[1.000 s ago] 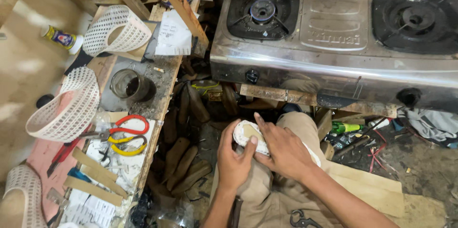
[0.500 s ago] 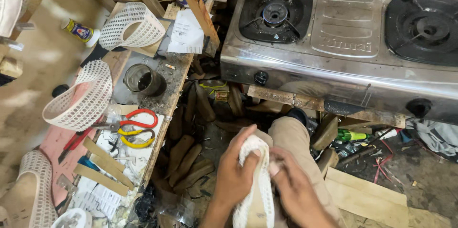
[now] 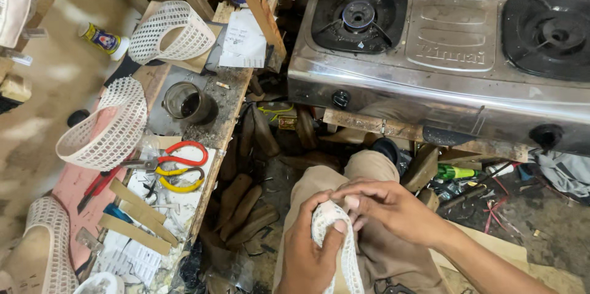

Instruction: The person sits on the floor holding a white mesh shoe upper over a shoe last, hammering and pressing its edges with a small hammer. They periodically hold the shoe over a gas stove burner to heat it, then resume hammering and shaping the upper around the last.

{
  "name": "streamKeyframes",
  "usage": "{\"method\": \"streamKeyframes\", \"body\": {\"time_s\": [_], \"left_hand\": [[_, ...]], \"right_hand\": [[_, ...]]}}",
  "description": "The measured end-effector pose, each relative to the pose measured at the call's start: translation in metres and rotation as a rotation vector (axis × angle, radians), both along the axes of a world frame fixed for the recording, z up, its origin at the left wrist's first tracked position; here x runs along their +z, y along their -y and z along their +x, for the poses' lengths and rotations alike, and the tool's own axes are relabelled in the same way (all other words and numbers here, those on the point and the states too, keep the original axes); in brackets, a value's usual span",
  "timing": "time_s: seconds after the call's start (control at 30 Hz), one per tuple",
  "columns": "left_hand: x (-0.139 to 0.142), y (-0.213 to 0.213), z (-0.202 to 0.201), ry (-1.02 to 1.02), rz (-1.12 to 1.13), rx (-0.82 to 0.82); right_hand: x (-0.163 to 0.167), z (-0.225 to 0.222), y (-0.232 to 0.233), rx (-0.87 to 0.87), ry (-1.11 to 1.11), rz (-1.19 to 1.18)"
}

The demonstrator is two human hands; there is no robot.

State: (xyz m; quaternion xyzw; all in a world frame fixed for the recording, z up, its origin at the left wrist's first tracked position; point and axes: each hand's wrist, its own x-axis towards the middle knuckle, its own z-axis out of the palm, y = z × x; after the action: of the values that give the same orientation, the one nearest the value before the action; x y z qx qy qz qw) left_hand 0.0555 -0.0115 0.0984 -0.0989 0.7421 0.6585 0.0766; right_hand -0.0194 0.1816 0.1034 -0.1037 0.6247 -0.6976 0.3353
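My left hand (image 3: 307, 251) grips a white mesh shoe upper (image 3: 335, 245) from below, the thumb pressed on its tip. My right hand (image 3: 390, 205) comes in from the right and pinches the top of the same piece with its fingertips. Both hands are over my lap, above khaki trousers (image 3: 326, 180). The lower part of the mesh piece runs out of the frame at the bottom.
A two-burner steel gas stove (image 3: 442, 42) stands ahead. A cluttered wooden bench at left carries scissors with red and yellow handles (image 3: 175, 162), a dark tin (image 3: 184, 102), other white mesh uppers (image 3: 107, 128) and cut strips (image 3: 132, 217). Wooden shoe lasts (image 3: 246, 208) lie below.
The view has dropped and shifted, so the stove sits higher. My hands have turned the mesh piece upright and shifted their grip; the right fingers now pinch its tip.
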Motion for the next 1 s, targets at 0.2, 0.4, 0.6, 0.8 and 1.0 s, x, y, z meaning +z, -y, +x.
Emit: {"method": "streamKeyframes", "body": {"time_s": [0.2,0.4,0.6,0.8,1.0], "left_hand": [[-0.002,0.003,0.002,-0.222,-0.18,-0.126],[-0.015,0.004,0.005,-0.268,-0.044,-0.232],[-0.016,0.012,0.004,-0.173,-0.07,-0.223],[-0.009,0.007,0.005,-0.137,-0.081,-0.152],[-0.015,0.007,0.004,-0.166,-0.018,-0.133]], "right_hand": [[-0.02,-0.032,-0.004,0.223,0.047,0.053],[-0.006,-0.053,0.002,0.407,0.072,0.028],[-0.011,-0.032,0.007,0.309,-0.03,0.074],[-0.02,-0.019,0.004,0.219,0.039,-0.055],[-0.025,-0.023,0.003,0.25,-0.037,-0.018]]}}
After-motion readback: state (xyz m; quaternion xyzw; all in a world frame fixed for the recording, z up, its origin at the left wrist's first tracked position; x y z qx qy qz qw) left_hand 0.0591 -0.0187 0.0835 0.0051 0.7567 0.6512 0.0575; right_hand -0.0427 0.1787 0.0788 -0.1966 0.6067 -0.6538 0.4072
